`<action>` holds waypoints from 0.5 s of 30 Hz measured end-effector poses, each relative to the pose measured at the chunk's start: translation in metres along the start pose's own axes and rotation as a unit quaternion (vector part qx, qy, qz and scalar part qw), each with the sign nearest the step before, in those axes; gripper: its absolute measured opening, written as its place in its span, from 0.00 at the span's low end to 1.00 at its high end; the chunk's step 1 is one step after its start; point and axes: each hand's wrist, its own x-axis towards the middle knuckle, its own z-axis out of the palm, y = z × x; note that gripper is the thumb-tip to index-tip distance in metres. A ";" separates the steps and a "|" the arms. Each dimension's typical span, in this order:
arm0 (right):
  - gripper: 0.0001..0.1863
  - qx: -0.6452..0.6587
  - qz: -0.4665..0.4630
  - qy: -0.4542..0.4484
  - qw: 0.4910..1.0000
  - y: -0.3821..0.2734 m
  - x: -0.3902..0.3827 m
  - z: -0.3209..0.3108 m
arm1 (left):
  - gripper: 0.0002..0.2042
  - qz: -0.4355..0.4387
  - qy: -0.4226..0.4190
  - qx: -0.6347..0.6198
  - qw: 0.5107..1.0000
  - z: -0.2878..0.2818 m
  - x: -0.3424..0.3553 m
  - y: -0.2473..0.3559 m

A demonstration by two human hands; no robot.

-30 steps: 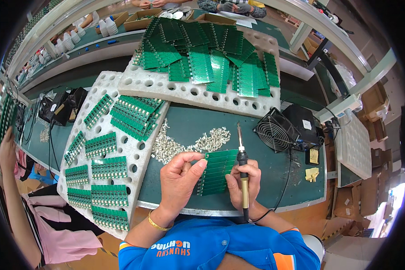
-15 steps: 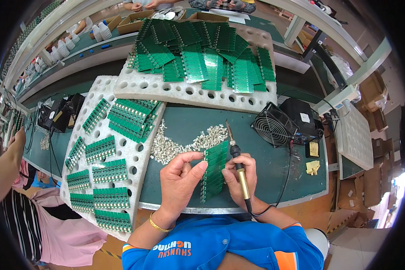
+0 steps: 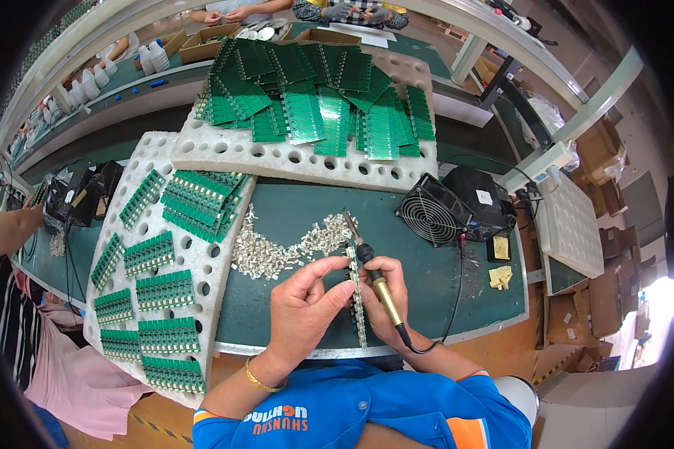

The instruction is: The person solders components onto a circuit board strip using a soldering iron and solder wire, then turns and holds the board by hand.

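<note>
A green circuit board panel (image 3: 356, 307) stands nearly edge-on in front of me, a row of small pale parts along its facing edge. My left hand (image 3: 307, 310) is closed, thumb and forefinger at the panel's upper left edge; whether a small part is also between them I cannot make out. My right hand (image 3: 386, 299) is wrapped round a soldering iron (image 3: 383, 293) with a brass-coloured handle, its fingers close behind the panel. The iron's tip points up and left, above the panel's top end. Just beyond lies a heap of small white connectors (image 3: 266, 251).
White foam boards hold populated panels (image 3: 168, 292) at left and a pile of green panels (image 3: 307, 97) at the back. A black fan (image 3: 433, 213), a black box (image 3: 481, 198) and yellow sponge pieces (image 3: 500, 278) are at right. The iron's cord trails rightward. Other people sit across and left.
The panel has turned from showing its broad green face to nearly edge-on. The iron's tip has come down and left. The whole view has shifted slightly.
</note>
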 end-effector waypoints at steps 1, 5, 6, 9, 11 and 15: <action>0.16 0.017 0.018 0.001 1.000 -0.001 -0.001 0.000 | 0.16 0.000 0.000 -0.001 1.000 0.001 0.000 0.001; 0.17 0.046 0.045 0.008 0.998 0.001 -0.002 -0.001 | 0.16 0.002 0.003 0.001 1.000 0.002 0.001 0.000; 0.17 0.045 0.046 0.007 0.998 0.001 -0.002 -0.001 | 0.15 0.003 0.005 -0.004 1.000 0.002 0.001 -0.001; 0.17 0.042 0.044 0.006 0.998 0.001 -0.001 0.000 | 0.16 0.000 0.009 -0.015 1.000 0.003 0.001 0.000; 0.16 0.029 0.048 0.011 0.998 0.000 -0.001 0.001 | 0.15 -0.002 0.005 -0.004 1.000 0.001 0.002 -0.001; 0.16 0.007 0.032 0.002 0.999 -0.001 0.001 0.001 | 0.15 -0.004 -0.002 0.017 1.000 -0.001 0.002 -0.002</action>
